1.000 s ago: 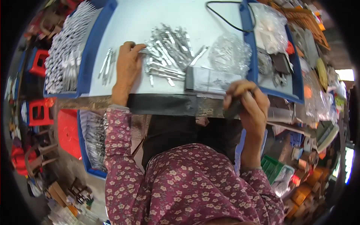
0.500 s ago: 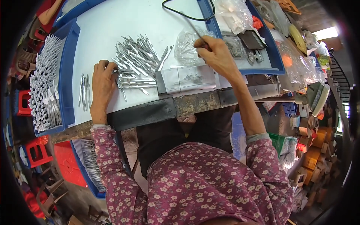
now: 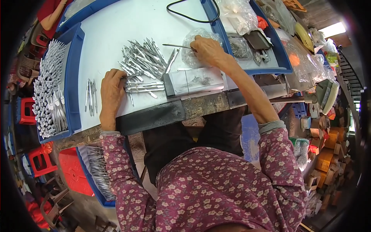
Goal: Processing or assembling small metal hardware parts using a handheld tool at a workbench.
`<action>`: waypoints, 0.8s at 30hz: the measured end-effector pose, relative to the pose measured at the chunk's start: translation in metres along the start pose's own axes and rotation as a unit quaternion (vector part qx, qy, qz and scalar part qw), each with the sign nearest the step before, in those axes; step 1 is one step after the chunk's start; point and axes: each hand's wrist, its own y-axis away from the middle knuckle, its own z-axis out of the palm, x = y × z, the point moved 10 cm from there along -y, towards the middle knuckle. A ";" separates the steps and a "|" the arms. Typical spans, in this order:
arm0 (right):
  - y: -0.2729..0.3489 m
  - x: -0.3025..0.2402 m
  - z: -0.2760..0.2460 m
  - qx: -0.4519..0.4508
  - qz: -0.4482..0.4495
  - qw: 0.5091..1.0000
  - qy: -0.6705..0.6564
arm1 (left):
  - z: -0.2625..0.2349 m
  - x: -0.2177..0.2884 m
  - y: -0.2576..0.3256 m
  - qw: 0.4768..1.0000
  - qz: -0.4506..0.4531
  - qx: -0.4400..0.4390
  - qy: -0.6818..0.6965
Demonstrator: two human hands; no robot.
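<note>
My left hand (image 3: 112,92) is bent over the left ends of several slim silver metal pieces (image 3: 145,87), its fingers closed against them. These pieces lie side by side, reaching to a paper-wrapped block (image 3: 197,81) at the table's near edge. In my right hand (image 3: 210,50) is a hand tool with a thin metal shaft (image 3: 176,46), held above the table and pointing left; its handle is hidden in the fingers. Between the hands, a loose heap of similar silver pieces (image 3: 141,58) lies just beyond the row. Under my right hand is a clear plastic bag (image 3: 189,40).
A blue tray (image 3: 77,77) full of silver pieces stands at the left, with a few loose pieces (image 3: 91,96) beside it. A black cord loop (image 3: 193,17) lies at the back. Another blue tray (image 3: 284,58) at the right holds plastic bags. A lamp head (image 3: 326,94) juts out at the right.
My right hand has moved left and slightly down, swinging the tool's shaft from pointing away to pointing left. My left hand stays at the row of metal pieces. The whole view has shifted slightly.
</note>
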 end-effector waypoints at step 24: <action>0.056 -0.002 -0.028 -0.051 0.193 0.728 -0.655 | 0.052 0.077 -0.002 0.766 -0.255 0.065 0.587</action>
